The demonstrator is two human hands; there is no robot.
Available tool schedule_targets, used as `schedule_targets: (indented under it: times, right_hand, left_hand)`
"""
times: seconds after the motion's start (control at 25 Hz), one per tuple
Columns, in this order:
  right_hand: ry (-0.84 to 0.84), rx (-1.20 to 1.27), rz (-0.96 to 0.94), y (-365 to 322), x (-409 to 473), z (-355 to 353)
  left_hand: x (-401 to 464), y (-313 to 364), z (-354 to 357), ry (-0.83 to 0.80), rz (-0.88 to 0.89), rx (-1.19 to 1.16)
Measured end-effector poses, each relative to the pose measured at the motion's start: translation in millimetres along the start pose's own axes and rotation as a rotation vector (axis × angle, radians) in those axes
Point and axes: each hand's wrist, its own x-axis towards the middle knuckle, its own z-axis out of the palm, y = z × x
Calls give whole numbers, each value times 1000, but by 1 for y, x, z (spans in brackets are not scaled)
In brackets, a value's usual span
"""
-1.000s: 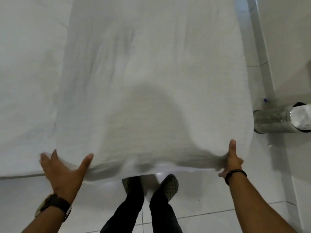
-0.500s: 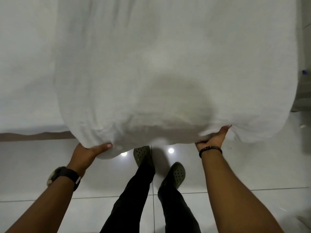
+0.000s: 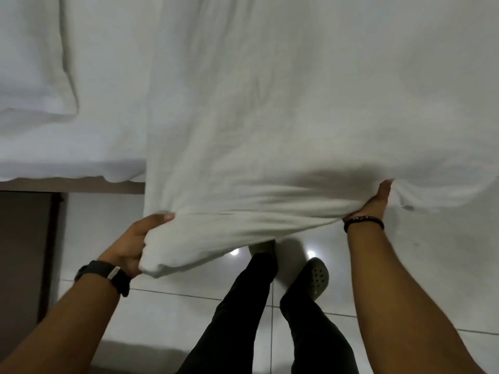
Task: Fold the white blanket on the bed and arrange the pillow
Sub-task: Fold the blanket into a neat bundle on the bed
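The white blanket (image 3: pixel 283 109) spreads across most of the view, its near edge lifted off the bed and hanging over the floor. My left hand (image 3: pixel 135 244) grips the blanket's bunched near-left corner, thumb on top. My right hand (image 3: pixel 374 202) holds the near edge further right from underneath, fingers hidden in the cloth. A white pillow (image 3: pixel 32 63) lies on the bed (image 3: pixel 89 155) at the upper left, beside the blanket.
The bed's wooden frame edge (image 3: pixel 81 186) runs along the left, with a dark wooden piece (image 3: pixel 24 252) below it. Glossy white floor tiles (image 3: pixel 189 314) lie underfoot, where my legs and dark clogs (image 3: pixel 316 279) stand close to the bed.
The view has swung left, bringing the pillow and bed frame into sight. My left hand has bunched the corner and pulled it lower and nearer; the blanket edge is drawn taut between both hands.
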Motion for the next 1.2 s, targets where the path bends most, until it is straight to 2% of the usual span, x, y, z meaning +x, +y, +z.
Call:
schedule_targets:
  times: [0.12,0.2,0.36,0.48,0.56,0.68,0.76,0.96,1.04,1.2]
  right_hand:
    - [32,-82,23,-31,-48,-25]
    - [-2,-39,54,-49,-91,-40]
    - [-45,38,-22,-93,-163,-27]
    - [-80,2,-75,-114,-195,-10]
    - [-94,-8,-107,-130,-208,-8]
    - [-119,-9,-124,-152,-213,-9]
    - [-145,-15,-67,-159,-220,-10]
    - [-140,1,-60,-163,-230,22]
    - [-78,0,-85,-170,-232,50]
    - [188,51,-168,-193,-221,112]
  left_hand:
    - [-18,-18,18,54,52,-207]
    - [-24,-43,42,84,85,-348]
    - [-41,-91,139,15,-132,-469]
    - [-29,-77,194,-16,-137,-523]
    - [-16,-52,208,5,-31,-657]
    - [-6,-23,184,114,171,-887]
    - [-25,-12,160,161,199,-865]
    - [-83,46,129,130,304,-791]
    - [-99,90,118,156,364,-765]
    - [-107,162,110,245,373,-805]
